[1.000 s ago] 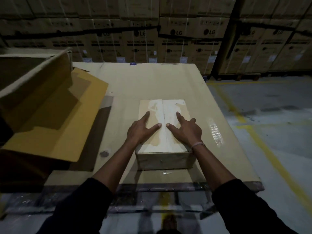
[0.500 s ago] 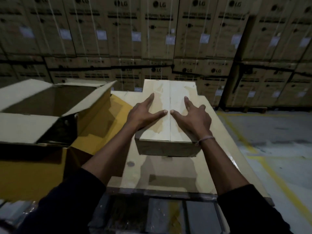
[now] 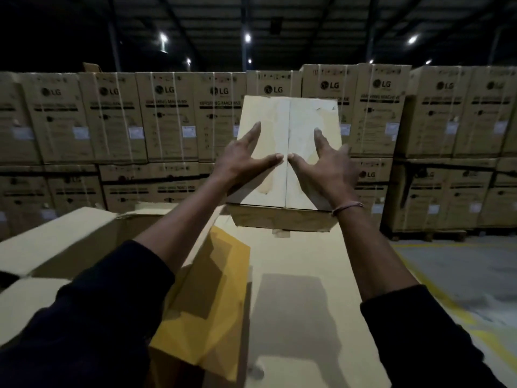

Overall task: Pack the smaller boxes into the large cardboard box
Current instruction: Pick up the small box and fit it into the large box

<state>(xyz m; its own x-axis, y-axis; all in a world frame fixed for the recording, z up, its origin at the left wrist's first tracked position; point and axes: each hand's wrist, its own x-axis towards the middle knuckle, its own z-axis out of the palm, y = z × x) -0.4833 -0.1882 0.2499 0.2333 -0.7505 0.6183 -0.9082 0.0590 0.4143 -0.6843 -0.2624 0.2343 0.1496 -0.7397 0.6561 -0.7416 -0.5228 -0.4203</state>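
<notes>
Fingers (image 3: 253,135) of both hands are spreading wide, holding the small box (image 3: 288,152) above the desk (image 3: 302,317). Keeping it level and swinging left over the big box (image 3: 70,242) seems best.

This is a warehouse. Rows of big strapped cartons (image 3: 117,119) printed with LG and "washing machine" stand stacked two high on pallets (image 3: 428,235). Overhead is a dark metal roof (image 3: 307,23) with small ceiling lights (image 3: 247,38). The bare concrete floor (image 3: 461,270) carries painted yellow lines (image 3: 436,301).
</notes>
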